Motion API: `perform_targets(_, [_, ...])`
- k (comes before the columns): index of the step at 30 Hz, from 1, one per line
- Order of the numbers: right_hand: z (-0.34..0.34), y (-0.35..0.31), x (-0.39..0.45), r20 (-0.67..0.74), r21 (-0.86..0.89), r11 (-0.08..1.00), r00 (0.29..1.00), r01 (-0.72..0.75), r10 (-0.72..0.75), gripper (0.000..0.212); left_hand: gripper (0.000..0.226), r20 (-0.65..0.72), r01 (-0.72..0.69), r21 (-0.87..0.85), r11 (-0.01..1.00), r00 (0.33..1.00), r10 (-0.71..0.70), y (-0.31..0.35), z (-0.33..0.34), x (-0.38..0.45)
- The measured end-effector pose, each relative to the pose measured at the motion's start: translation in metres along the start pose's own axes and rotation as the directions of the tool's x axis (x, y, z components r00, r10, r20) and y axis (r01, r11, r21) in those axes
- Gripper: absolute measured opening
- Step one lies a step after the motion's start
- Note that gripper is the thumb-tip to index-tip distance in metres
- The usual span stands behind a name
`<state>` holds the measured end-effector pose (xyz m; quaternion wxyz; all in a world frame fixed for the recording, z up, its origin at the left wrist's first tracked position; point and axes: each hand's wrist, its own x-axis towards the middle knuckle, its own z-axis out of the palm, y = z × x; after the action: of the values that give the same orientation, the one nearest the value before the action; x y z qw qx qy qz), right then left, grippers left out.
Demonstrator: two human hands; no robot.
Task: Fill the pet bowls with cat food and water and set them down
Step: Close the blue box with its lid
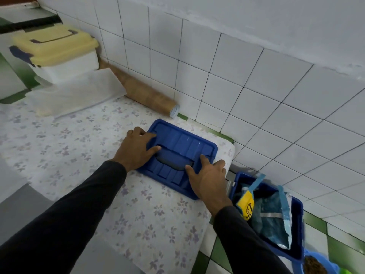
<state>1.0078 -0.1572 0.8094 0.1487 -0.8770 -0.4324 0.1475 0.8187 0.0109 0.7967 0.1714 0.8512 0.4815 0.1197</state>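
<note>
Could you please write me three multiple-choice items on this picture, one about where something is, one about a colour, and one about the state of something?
1. Where does the blue lid lie?
A. On the flower-patterned counter cover
B. On top of the blue bin
C. On the floor tiles

2. What colour is the lid of the white storage box at the far left?
A. Red
B. Pale yellow
C. Black

3. In what state is the blue bin by the wall?
A. Closed with its lid
B. Tipped on its side
C. Open, with a food bag inside

Answers:
1. A, since the left hand and the right hand both rest on the lid, flat on the counter cover.
2. B, its yellow top shows plainly.
3. C, the food bag stands in the uncovered bin.
</note>
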Motion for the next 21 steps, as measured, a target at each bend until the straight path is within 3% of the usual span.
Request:
perform_targets(10, [-0.022,0.049,-0.020,-0.231,0.280,0.960,0.972,0.026,0.041,0.042,0.052,-0.049,-0.030,-0.149,0.988,0.999,0.023,0.058,0.013,-0.005])
perform_targets(16, [-0.048,0.108,-0.033,-0.241,0.352,0.929,0.947,-0.117,0.210,0.045,0.044,-0.085,-0.122,-0.207,0.971,0.991,0.107,0.115,0.040,-0.017])
perform_targets(21, [-0.066,0.165,-0.047,-0.259,0.362,0.920,0.932,-0.151,0.255,0.051,0.034,-0.079,-0.156,-0.265,0.952,0.987,0.139,0.166,0.070,-0.028])
